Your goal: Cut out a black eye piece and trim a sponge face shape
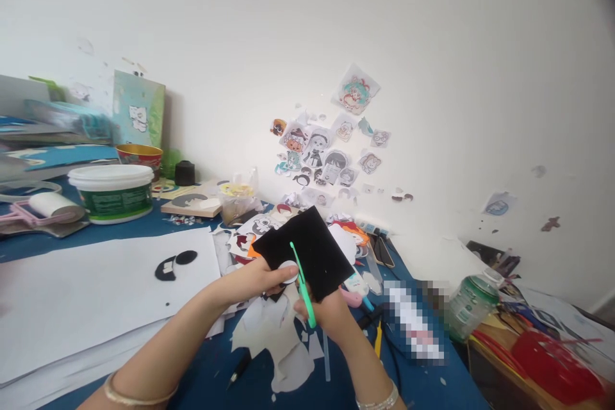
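All positions are relative to the black sheet (319, 259). Left: large white paper (96, 301) bearing black cut-outs (186, 257); farther back on that side, a lidded tub (113, 195). Immediately behind: printed cut-outs (262, 224), partly covered by the sheet. Well to the right: a green jar (473, 307). On the near side: white paper scraps (271, 333). The white disc (288, 273) and green scissors (308, 307) obstruct part of the sheet's face. Left hand (269, 278): at the lower-left edge, gripping the disc, thumb on top. Right hand (329, 315): at the lower edge, closed around the scissors' handles.
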### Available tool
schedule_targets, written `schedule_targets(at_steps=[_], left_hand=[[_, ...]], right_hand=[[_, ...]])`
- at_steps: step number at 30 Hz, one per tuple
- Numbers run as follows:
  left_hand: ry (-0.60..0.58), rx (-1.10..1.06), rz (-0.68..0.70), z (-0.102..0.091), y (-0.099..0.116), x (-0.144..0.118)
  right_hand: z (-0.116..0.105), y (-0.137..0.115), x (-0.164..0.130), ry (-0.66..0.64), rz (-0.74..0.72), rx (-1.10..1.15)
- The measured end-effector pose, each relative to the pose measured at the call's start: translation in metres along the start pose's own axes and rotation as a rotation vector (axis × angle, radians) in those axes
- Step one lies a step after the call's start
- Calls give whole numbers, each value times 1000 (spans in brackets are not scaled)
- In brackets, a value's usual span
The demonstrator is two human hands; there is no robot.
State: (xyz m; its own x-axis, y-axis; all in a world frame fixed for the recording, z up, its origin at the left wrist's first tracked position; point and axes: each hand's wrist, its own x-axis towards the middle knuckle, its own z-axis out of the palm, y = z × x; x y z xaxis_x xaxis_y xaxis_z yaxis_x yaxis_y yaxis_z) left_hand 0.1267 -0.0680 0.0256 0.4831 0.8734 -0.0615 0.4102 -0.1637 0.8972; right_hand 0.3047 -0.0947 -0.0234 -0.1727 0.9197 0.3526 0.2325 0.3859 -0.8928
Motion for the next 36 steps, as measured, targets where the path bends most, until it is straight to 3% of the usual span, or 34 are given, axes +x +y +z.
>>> schedule_targets(at_steps=[7,11,16,21,26,29,36], left_hand=[[-24,-201,193,12,-2,10],[94,-258,216,29,-4,19],[316,-304,206,33,-6,28],[357,-356,276,25,-9,31],[481,-221,301,25,-16,32],[485,-144,288,27,-17,32],[363,-114,188,35,-12,31]], right_hand=[[-2,3,6,60,148,32],[-4,7,10,91,119,113],[-3,2,7,-21,167,204],[-11,-14,4,-176,224,274],[-26,-24,0,-359,240,274],[-29,-23,0,-361,201,277],[-25,-20,2,-239,167,235]])
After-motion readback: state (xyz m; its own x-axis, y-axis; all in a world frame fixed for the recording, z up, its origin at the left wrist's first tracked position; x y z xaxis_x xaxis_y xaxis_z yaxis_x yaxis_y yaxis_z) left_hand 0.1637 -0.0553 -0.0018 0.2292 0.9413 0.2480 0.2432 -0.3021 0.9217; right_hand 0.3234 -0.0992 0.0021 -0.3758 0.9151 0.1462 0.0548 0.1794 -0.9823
